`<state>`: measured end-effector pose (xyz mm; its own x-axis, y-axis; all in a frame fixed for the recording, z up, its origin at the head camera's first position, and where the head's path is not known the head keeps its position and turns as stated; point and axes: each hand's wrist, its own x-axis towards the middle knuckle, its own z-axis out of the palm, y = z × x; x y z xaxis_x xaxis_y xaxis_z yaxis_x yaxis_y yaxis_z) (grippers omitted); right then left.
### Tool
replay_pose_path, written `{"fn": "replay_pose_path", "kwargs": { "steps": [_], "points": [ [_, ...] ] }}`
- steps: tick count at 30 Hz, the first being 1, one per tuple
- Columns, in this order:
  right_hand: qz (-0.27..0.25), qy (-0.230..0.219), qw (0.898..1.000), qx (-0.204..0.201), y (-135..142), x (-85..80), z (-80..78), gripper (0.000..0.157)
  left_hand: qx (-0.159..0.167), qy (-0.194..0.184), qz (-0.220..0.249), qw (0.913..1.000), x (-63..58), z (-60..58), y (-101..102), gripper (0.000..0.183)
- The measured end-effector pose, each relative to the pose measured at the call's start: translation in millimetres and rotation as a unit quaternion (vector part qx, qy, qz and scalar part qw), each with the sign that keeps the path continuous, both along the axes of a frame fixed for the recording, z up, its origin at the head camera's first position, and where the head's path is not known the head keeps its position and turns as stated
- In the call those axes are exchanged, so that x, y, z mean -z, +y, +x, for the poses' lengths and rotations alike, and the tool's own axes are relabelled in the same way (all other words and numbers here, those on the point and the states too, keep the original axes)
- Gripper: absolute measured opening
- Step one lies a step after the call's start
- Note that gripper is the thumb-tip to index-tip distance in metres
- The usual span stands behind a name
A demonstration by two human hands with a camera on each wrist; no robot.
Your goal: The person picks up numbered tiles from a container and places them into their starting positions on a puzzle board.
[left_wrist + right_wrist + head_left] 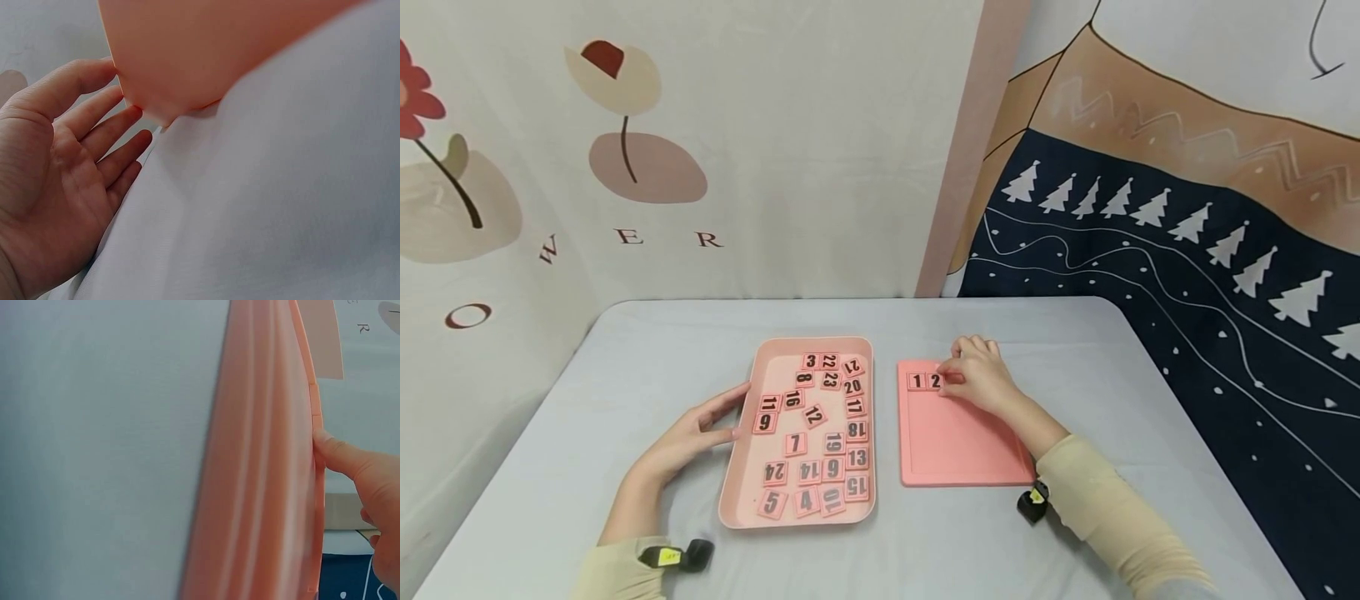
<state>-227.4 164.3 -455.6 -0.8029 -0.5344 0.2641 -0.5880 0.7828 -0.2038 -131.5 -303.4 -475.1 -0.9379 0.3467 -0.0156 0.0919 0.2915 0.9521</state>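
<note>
My right hand [981, 375] is over the top edge of a flat pink board [966, 446]. Its thumb and forefinger pinch a square tile marked 2 [935, 382], lying in the board's top row beside a tile marked 1 [917, 382]. In the right wrist view, the thumb [340, 453] meets the board's edge from the side. My left hand [688, 437] touches the left rim of a pink tray [739, 467] with spread, fairly straight fingers. Several loose number tiles lie in that tray, some turned sideways or upside down, among them a 3 [810, 361] and a 7 [795, 444].
Tray and board lie side by side on a table with a pale cloth [820, 321], a narrow strip of cloth between them. Behind stands a light curtain [820, 167] with flower prints, and to the right hangs a dark cloth [1075, 242] with white trees.
</note>
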Motion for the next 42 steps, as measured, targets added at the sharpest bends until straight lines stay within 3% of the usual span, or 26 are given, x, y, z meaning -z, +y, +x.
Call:
{"fn": "replay_pose_path", "kwargs": {
  "steps": [5,9,14,20,30,42],
  "points": [
    [-0.001,0.002,1.000,-0.001,-2,-5.9,0.2,0.035,-0.002,0.002,-0.010,0.9999,-0.2,0.3,1,0.065],
    [-0.030,0.011,0.999,-0.008,-14,-20.6,0.8,0.035,-0.003,0.001,-0.012,0.9999,-0.3,0.3,1,0.065],
    [-0.064,0.019,0.997,-0.036,-45,-42.5,0.7,0.034,-0.003,-0.001,-0.009,1.0000,-0.5,0.5,0,0.066],
    [-0.069,0.004,0.996,-0.051,-93,-53.2,-3.0,0.034,-0.005,-0.003,-0.016,0.9999,-1.0,1.0,2,0.066],
    [-0.032,-0.076,0.995,-0.059,-155,-43.3,-21.2,0.037,-0.006,0.000,-0.024,0.9997,-0.6,1.2,-1,0.067],
    [0.022,-0.105,0.993,-0.039,-184,-23.9,-41.4,0.036,-0.005,-0.001,-0.020,0.9998,-2.2,-0.5,1,0.068]
  ]
}}
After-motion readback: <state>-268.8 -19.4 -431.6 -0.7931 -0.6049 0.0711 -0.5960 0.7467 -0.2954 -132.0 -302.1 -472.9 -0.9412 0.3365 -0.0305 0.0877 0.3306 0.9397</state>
